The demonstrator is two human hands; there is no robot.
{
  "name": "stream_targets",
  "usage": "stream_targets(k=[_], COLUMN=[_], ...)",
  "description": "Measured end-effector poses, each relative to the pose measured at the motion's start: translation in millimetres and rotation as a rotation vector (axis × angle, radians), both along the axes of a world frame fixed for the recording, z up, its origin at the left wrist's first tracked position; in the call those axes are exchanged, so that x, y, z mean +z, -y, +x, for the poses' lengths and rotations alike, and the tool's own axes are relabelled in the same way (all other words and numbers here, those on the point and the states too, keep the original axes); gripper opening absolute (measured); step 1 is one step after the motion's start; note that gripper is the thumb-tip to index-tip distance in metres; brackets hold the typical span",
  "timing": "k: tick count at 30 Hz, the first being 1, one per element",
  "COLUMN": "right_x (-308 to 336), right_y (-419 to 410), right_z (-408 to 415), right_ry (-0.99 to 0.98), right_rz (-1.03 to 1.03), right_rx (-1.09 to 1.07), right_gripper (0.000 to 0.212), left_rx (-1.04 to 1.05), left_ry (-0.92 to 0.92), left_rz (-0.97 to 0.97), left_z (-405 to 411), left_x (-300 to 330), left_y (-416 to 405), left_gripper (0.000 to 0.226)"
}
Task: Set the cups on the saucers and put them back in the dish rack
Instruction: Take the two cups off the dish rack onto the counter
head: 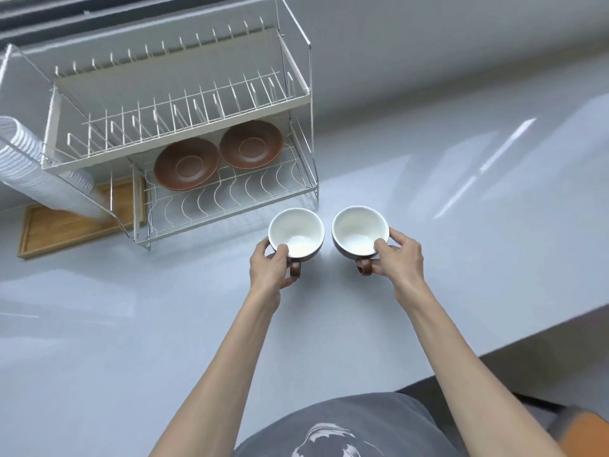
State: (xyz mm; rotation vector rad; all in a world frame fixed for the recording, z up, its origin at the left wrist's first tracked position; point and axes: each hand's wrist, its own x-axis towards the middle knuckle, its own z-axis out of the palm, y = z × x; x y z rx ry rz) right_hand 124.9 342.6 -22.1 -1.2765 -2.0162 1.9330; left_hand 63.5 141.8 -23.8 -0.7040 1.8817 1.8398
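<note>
Left hand grips left cup, right hand right cup, upright, facing two saucers waiting in rack

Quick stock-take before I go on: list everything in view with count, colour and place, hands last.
cups: two, white inside, brown outside, held over the counter before the rack
saucers: two, brown, lower rack shelf
dish rack: one, white wire, two tiers, upper tier bare
paper cups: one white stack, left of rack
wooden tray: one, light brown, under the stack
counter: grey
left hand: grips left cup
right hand: grips right cup
</note>
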Motion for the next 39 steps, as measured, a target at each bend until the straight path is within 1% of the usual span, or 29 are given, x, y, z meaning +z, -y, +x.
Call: stream_targets(k=[8,15,19,27,32,35,39], right_x=[-10,-18,-23,-31,-38,-40,-43], right_y=[-57,-97,-113,-119,-121,-121,-120], right_z=[20,16,10,0,-1,0,1], right_ry=[0.006,0.0,0.006,0.013,0.031,0.035,0.037], right_rz=[-0.014,-0.039,-0.036,-0.036,-0.044,-0.045,-0.041], right_rx=[-0.164,-0.283,-0.321,-0.36,-0.371,-0.37,-0.363], right_gripper=[0.05,0.056,0.055,0.043,0.054,0.053,0.059], left_rx=[-0.089,-0.144,-0.138,-0.142,-0.146,-0.151,-0.151], left_ry=[0.045,0.072,0.096,0.119,0.107,0.099,0.091], left_rz=[0.057,0.036,0.045,0.076,0.077,0.072,0.069], left_z=[-1,-14,-22,-30,-34,-35,-36], left_x=[-8,-15,-19,-25,-28,-31,-35], left_y=[-69,-115,-134,-152,-153,-151,-149], left_gripper=[0.044,0.049,0.048,0.049,0.048,0.049,0.049])
